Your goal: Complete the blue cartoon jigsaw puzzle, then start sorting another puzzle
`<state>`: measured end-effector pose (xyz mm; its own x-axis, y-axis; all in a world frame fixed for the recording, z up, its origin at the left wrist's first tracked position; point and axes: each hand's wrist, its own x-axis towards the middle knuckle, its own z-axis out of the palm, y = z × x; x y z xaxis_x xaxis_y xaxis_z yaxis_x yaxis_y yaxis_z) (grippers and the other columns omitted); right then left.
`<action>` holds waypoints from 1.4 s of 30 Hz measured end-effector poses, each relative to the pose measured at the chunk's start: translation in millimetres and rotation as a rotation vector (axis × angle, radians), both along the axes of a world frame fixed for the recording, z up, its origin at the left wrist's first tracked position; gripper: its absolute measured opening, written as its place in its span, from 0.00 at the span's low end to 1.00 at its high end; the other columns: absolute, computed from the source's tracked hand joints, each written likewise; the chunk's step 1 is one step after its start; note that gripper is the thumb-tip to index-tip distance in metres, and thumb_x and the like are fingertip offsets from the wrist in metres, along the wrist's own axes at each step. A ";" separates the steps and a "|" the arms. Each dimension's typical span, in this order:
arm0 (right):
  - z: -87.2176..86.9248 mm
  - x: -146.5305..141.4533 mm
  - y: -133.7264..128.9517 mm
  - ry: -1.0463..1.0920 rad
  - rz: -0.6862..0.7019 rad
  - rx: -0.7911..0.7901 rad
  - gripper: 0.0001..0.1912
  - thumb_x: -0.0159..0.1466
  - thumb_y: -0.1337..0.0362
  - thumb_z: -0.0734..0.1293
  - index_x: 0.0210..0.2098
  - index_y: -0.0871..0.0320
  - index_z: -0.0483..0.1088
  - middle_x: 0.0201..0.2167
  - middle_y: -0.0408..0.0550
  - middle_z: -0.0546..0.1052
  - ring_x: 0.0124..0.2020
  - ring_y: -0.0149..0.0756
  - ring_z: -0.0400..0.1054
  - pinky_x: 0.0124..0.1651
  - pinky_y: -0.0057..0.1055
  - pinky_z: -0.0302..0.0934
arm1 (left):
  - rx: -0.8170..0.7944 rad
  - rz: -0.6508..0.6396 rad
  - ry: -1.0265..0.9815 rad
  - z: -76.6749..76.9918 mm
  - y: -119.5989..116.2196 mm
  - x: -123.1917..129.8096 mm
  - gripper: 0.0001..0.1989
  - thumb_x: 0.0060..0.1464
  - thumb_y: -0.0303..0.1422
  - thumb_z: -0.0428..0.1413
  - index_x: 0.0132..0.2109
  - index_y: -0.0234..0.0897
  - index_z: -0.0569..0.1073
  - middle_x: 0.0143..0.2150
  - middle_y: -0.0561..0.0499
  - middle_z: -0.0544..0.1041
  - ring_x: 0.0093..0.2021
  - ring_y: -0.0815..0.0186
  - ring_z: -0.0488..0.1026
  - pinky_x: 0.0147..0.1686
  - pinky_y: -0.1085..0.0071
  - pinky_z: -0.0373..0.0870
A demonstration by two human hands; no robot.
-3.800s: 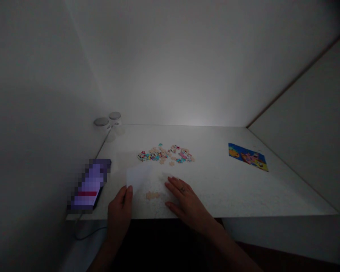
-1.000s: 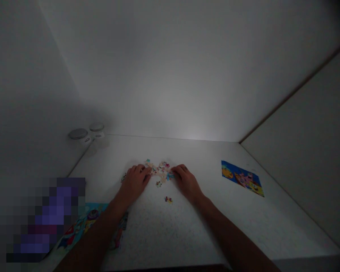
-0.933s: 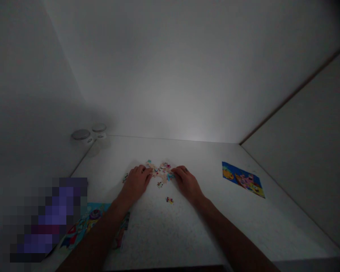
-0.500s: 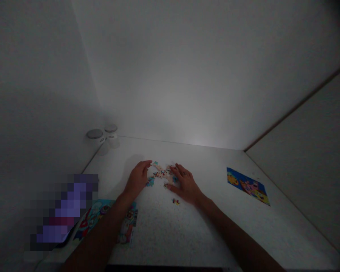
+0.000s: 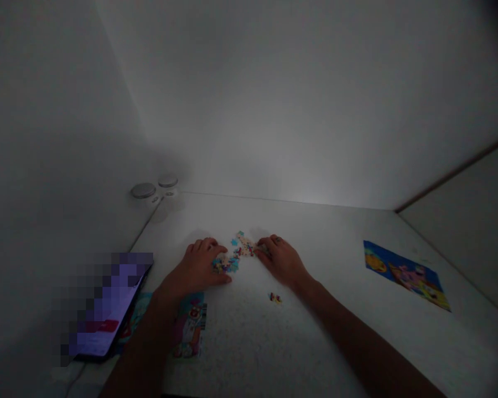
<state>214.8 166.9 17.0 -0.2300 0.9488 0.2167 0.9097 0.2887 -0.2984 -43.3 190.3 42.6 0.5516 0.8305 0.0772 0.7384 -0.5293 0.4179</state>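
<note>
- From my distant place I see the left hand (image 5: 203, 262) with its fingers spread and the thumb stretched apart, arched around the left cluster (image 5: 224, 266) of puzzle pieces; half a second ago its fingers were closer together, beyond these pieces.
- The right hand (image 5: 280, 260) has changed also: it was laid flat and spread, and now its fingers are bent and drawn together at the right end of the middle pieces (image 5: 245, 247). I cannot tell if it pinches one of them or only touches.
- The puzzle pieces lie on the counter (image 5: 315, 342), near the centre of the frame, mostly between the two hands, and the left cluster now shows more fully. For me this means the heap is being gathered or spread; I judge nothing is assembled there yet.
- One small colourful clump (image 5: 275, 298) remains apart, below the right hand.
- My view has turned a little, so the picture card (image 5: 406, 275) appears further to the right of the frame.
- The printed sheet (image 5: 191, 326) lies at lower left, partly hidden under the left forearm, next to the phone (image 5: 108, 315).
</note>
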 end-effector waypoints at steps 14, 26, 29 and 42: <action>5.3 -4.4 -2.2 0.013 -0.169 -0.023 0.12 0.66 0.55 0.59 0.36 0.55 0.67 0.28 0.49 0.76 0.28 0.38 0.68 0.33 0.31 0.55 | 0.063 0.013 -0.047 -15.3 -2.2 40.1 0.13 0.64 0.35 0.44 0.44 0.35 0.71 0.41 0.44 0.75 0.44 0.58 0.70 0.48 0.59 0.64; 10.2 11.4 4.2 0.689 -0.190 -0.032 0.26 0.67 0.47 0.50 0.31 0.58 0.69 0.23 0.44 0.71 0.26 0.33 0.65 0.29 0.28 0.60 | -0.051 0.225 -0.453 -9.1 6.1 42.5 0.23 0.66 0.41 0.36 0.56 0.36 0.68 0.45 0.47 0.77 0.40 0.66 0.76 0.41 0.69 0.72; 12.5 9.0 -0.3 0.717 -0.097 -0.044 0.23 0.68 0.49 0.52 0.34 0.57 0.71 0.32 0.47 0.75 0.34 0.34 0.69 0.37 0.30 0.64 | -0.056 0.216 -0.470 -6.0 5.6 42.0 0.23 0.65 0.42 0.38 0.51 0.36 0.73 0.47 0.46 0.78 0.46 0.64 0.75 0.47 0.67 0.71; 13.9 -10.9 25.9 0.106 0.181 -0.036 0.21 0.67 0.56 0.61 0.55 0.59 0.68 0.50 0.57 0.72 0.51 0.43 0.66 0.54 0.40 0.59 | 0.024 0.060 -0.056 19.0 -7.4 -9.0 0.15 0.54 0.41 0.56 0.47 0.39 0.74 0.46 0.45 0.75 0.46 0.57 0.72 0.47 0.61 0.67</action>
